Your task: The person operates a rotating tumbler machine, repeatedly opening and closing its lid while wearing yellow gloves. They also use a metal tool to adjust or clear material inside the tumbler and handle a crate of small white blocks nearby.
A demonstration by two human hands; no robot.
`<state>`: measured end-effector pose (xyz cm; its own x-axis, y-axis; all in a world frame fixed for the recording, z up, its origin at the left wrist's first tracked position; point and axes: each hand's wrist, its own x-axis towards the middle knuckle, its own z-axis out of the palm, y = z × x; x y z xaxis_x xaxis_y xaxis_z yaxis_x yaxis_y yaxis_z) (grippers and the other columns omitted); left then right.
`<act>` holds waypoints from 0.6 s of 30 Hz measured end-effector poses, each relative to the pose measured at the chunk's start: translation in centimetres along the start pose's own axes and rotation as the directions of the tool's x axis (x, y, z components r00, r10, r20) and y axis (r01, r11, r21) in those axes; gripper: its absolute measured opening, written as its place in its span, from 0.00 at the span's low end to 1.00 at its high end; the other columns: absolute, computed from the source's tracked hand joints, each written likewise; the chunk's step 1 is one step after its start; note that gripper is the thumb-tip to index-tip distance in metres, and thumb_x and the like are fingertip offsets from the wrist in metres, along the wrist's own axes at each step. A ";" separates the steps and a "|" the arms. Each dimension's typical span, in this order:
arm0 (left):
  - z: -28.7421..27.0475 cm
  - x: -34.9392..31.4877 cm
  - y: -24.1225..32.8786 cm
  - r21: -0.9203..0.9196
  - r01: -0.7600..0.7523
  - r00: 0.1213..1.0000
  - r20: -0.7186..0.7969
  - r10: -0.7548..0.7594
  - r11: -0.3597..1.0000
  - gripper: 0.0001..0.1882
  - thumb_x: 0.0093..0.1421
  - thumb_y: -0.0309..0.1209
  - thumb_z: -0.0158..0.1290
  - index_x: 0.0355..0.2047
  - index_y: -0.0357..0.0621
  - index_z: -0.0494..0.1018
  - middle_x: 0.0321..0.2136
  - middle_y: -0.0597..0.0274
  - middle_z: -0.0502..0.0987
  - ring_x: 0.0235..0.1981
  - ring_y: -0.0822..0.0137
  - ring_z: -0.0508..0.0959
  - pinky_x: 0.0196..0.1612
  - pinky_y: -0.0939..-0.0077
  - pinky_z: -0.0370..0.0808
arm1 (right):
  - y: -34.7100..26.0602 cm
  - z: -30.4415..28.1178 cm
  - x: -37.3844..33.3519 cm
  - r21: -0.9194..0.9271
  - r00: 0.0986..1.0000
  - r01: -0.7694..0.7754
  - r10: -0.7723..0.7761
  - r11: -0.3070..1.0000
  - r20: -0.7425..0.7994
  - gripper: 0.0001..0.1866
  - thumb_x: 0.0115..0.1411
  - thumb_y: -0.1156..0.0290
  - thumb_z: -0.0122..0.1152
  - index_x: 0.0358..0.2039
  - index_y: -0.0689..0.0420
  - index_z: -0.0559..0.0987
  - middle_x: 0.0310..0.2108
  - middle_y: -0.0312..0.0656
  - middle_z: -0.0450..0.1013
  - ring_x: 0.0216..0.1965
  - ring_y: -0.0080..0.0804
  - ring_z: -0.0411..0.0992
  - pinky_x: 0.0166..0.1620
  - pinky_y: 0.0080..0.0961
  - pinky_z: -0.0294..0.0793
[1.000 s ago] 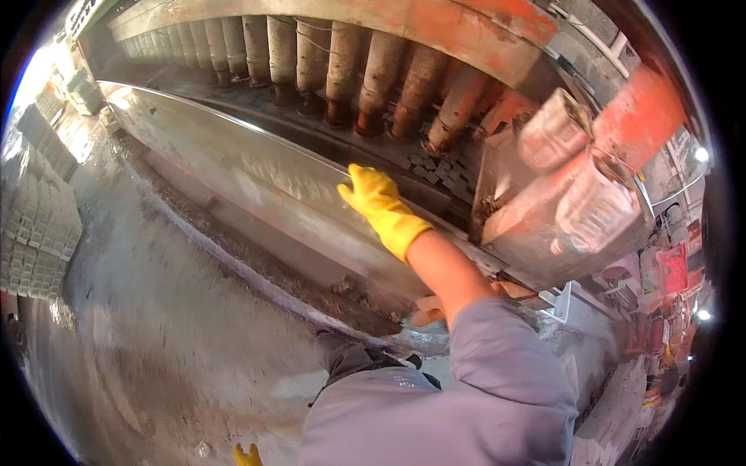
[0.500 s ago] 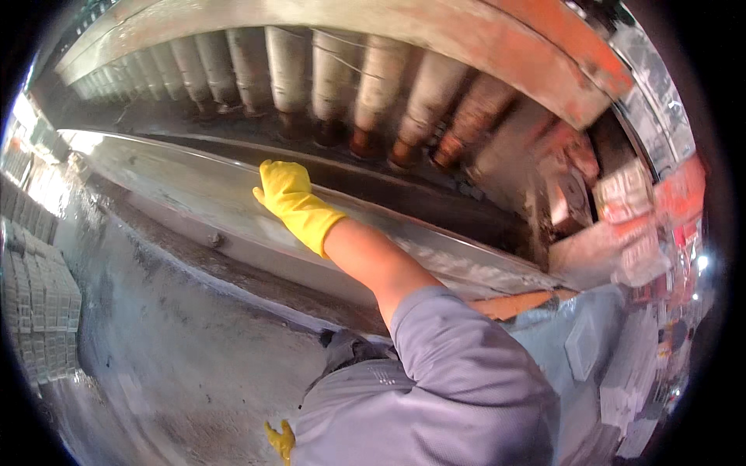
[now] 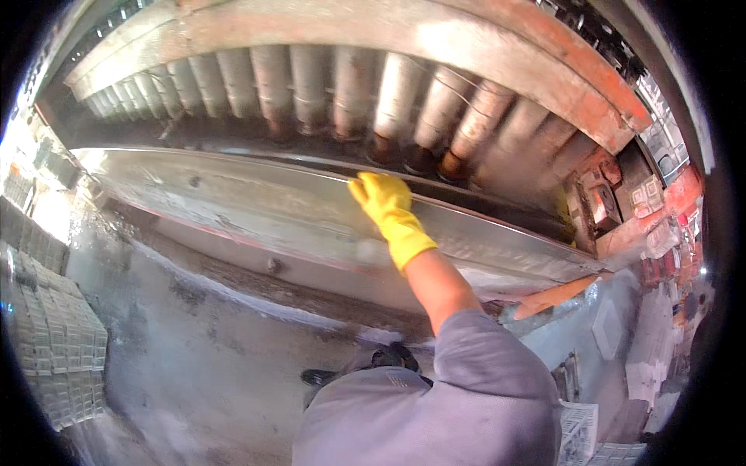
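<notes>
My right hand (image 3: 386, 206), in a yellow rubber glove, reaches forward to a long metal panel (image 3: 256, 194). Its fingers are bent over the panel's upper edge and appear to grip it. The panel is wet-looking and greyish, and runs from far left to near right. Behind that edge is a dark gap, with a row of upright grey cylinders (image 3: 346, 89) beyond. Rust shows on the lower ends of some cylinders. My left hand is out of view.
A thick, worn beam (image 3: 334, 27) with orange paint crosses above the cylinders. Stacked pale crates or blocks (image 3: 58, 326) stand at the left. An orange bar (image 3: 559, 295) lies by the panel's right end. The concrete floor (image 3: 202, 349) looks wet.
The view has shifted, so the machine and my right hand appear farther right. My right hand stays at the panel's edge. My left glove, earlier at the bottom, has left the view.
</notes>
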<state>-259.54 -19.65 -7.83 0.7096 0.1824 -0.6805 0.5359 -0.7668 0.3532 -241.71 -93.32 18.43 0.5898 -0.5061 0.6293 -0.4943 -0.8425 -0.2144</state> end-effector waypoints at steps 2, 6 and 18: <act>-3.7 3.9 -0.2 -0.020 0.008 1.000 0.009 -0.008 1.000 0.36 0.67 0.37 0.61 0.69 0.32 0.63 0.63 0.43 0.72 0.58 0.57 0.76 0.62 0.63 0.73 | -1.1 0.5 0.2 -0.035 0.997 -0.080 0.080 0.996 0.001 0.25 0.66 0.42 0.56 0.26 0.51 0.84 0.27 0.49 0.81 0.31 0.55 0.79 0.35 0.53 0.76; -12.0 13.8 0.6 -0.113 0.006 1.000 -0.009 -0.007 0.994 0.35 0.67 0.36 0.61 0.69 0.32 0.63 0.63 0.42 0.71 0.58 0.57 0.76 0.63 0.63 0.73 | -3.8 1.6 0.9 -0.320 0.973 -0.227 0.228 0.920 -0.037 0.26 0.68 0.48 0.54 0.19 0.52 0.83 0.23 0.50 0.79 0.27 0.56 0.78 0.34 0.52 0.75; -30.2 40.7 12.1 -0.427 -0.235 0.961 -0.238 0.142 0.873 0.31 0.66 0.35 0.62 0.64 0.30 0.68 0.57 0.45 0.77 0.56 0.58 0.78 0.58 0.62 0.75 | -18.3 17.1 7.3 -0.329 0.871 -0.184 -0.002 0.926 -0.491 0.09 0.66 0.63 0.63 0.34 0.54 0.84 0.27 0.42 0.78 0.32 0.45 0.77 0.58 0.49 0.73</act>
<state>-210.32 -2.93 -11.90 0.8668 0.2131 -0.4508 0.4966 -0.4501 0.7421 -217.47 -84.79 14.17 0.2007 -0.3486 0.9155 -0.7760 -0.6270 -0.0686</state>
